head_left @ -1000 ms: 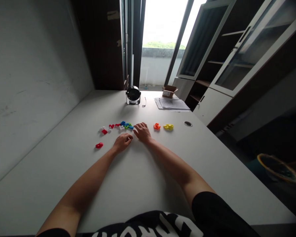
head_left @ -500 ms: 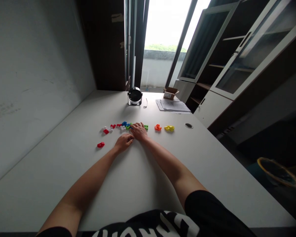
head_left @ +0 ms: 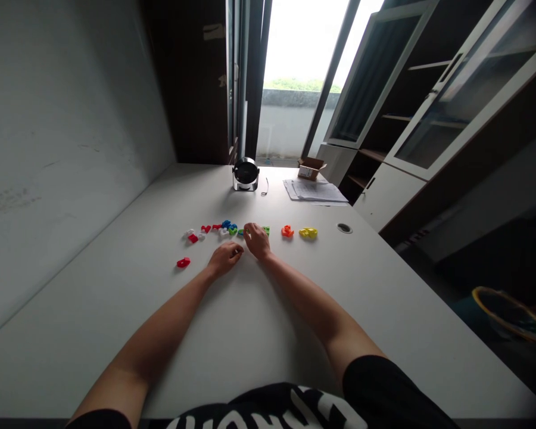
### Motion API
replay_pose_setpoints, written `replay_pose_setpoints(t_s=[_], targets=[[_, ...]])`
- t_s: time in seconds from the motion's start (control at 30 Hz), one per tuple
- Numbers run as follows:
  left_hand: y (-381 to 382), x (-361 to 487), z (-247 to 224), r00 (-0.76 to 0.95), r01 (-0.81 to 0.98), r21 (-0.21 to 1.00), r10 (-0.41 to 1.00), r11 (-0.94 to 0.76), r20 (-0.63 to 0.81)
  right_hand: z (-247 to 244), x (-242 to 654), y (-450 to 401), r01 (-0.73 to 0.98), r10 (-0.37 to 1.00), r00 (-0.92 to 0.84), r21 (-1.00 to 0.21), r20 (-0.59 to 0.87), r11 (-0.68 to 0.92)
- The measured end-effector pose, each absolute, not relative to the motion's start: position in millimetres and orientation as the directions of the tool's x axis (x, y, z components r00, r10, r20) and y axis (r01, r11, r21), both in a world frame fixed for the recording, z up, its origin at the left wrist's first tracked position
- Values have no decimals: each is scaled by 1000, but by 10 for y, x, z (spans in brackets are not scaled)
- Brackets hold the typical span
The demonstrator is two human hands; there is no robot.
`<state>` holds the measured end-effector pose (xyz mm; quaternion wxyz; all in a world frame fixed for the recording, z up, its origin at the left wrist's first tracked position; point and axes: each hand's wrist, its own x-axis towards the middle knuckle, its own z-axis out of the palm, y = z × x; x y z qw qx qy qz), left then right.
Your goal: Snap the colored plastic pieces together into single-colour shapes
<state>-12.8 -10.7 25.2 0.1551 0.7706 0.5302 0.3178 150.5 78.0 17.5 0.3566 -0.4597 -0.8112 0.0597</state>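
Observation:
My left hand (head_left: 224, 259) rests on the white table (head_left: 98, 286) with its fingers curled, showing nothing in them. My right hand (head_left: 256, 240) stands on its fingertips with the fingers apart, right beside a small green plastic piece (head_left: 265, 230). A row of small plastic letter-like shapes lies just beyond both hands, including a blue piece (head_left: 226, 224) and a red piece (head_left: 193, 238). Further out lie a separate red piece (head_left: 183, 262), an orange piece (head_left: 287, 231) and a yellow piece (head_left: 308, 233).
At the table's far end stand a small black desk fan (head_left: 245, 174), a thin wire (head_left: 265, 186), a cardboard box (head_left: 311, 170) and papers (head_left: 315, 190). A round grommet (head_left: 344, 228) sits near the right edge. A wall runs along the left side, and glass-fronted cabinets stand right.
My right hand has shifted right, off the blue and green pieces, which now show. The whole view has drifted slightly. My left hand has barely moved.

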Motion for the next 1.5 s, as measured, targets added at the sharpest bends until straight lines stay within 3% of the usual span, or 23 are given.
replay_pose_setpoints(t_s=[0.1,0.27,0.57,1.1,1.5], targets=[[-103,-136,259,184,729,589,929,-348,322,126,1538,692,566,813,-320,-590,486,576],[-107,-144,268,106,738,606,938,-296,329,30,1664,521,251,877,-309,-858,368,448],[-119,-141,323,121,736,605,938,-304,324,28,1725,343,-27,847,-405,-931,344,365],[-99,-170,279,112,609,713,928,-346,355,107,1765,337,241,863,-346,-854,368,461],[-115,-159,304,133,578,732,927,-361,352,76,1776,377,227,859,-367,-860,358,456]])
